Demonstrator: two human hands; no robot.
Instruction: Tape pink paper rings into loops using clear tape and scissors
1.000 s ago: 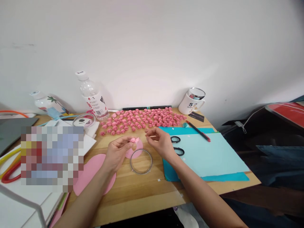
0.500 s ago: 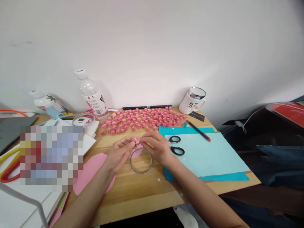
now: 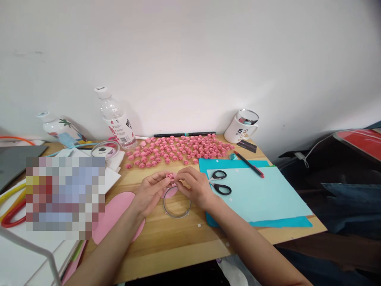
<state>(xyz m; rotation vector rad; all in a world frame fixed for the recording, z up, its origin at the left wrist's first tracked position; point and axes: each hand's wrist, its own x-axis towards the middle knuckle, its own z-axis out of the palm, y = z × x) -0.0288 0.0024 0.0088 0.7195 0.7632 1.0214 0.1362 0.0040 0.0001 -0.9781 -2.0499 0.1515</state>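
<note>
Between the fingertips of my left hand point(image 3: 153, 191) is a small rolled pink paper rose point(image 3: 170, 176). My right hand point(image 3: 193, 185) touches the rose's right side with its fingers pinched together; whether they grip its edge is too small to tell. Just below the hands a roll of clear tape point(image 3: 177, 202) lies flat on the wooden table point(image 3: 166, 246). A pink paper piece point(image 3: 170, 192) shows behind the tape. Several finished pink roses point(image 3: 178, 149) are spread behind the hands. Black-handled scissors point(image 3: 222, 189) rest to the right of my right hand.
Light blue paper point(image 3: 262, 194) lies on a darker blue sheet at the right, with a red-and-black pen point(image 3: 250, 165). A white mug point(image 3: 240, 127) and a plastic bottle point(image 3: 117, 123) stand by the wall. A large pink paper circle point(image 3: 116, 214) lies under my left forearm.
My right hand has shifted slightly, its fingers now more curled and closer together beside the rose. My left hand stays nearly in place with the rose.
</note>
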